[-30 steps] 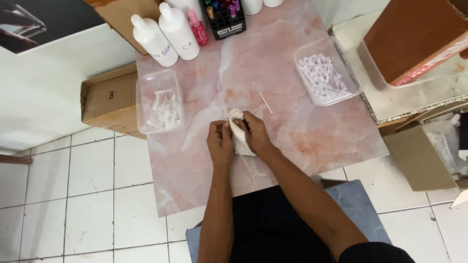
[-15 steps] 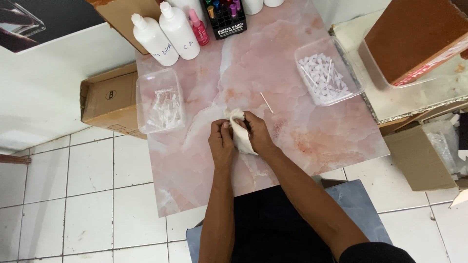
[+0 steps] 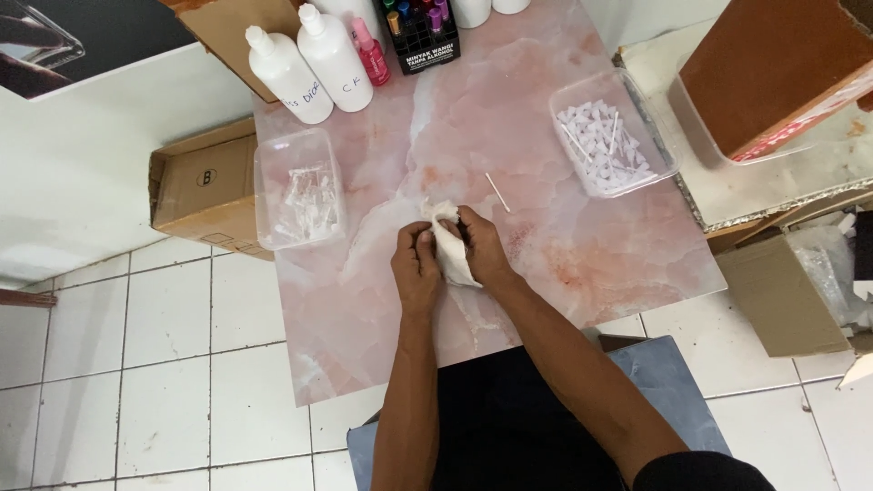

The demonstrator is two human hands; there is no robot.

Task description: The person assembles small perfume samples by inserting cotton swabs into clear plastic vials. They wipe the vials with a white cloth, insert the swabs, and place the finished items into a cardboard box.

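Gripping one crumpled white cloth or tissue wad (image 3: 450,253) from both sides, the left hand (image 3: 416,268) and the right hand (image 3: 480,253) meet over the middle of the pink marbled tabletop (image 3: 582,273), a little toward its near edge. Both hands are closed on the wad, the left pinching its left flank, the right curled over its right flank and upper end. The wad's long axis runs from the far-left, where a small tuft sticks out above the fingertips, down toward the near-right, where a flat flap hangs between the wrists. It rests on or just above the tabletop; I cannot tell which.

A thin pale stick (image 3: 497,192) lies alone on the tabletop just beyond the right hand, toward the far edge, tilted so its far end points left. The right hand is clearly the nearer to it; the left is apart from it, with the wad between.

A clear plastic tub holding small white pointed pieces (image 3: 611,135) sits at the right edge, well apart from the right hand. A second clear plastic tub with a few translucent pieces (image 3: 298,187) overhangs the left edge, nearer the left hand. Two white plastic squeeze bottles (image 3: 309,64) stand at the far-left corner, beside a small pink bottle (image 3: 371,53) and a black box of coloured-cap vials (image 3: 418,32) along the far edge.
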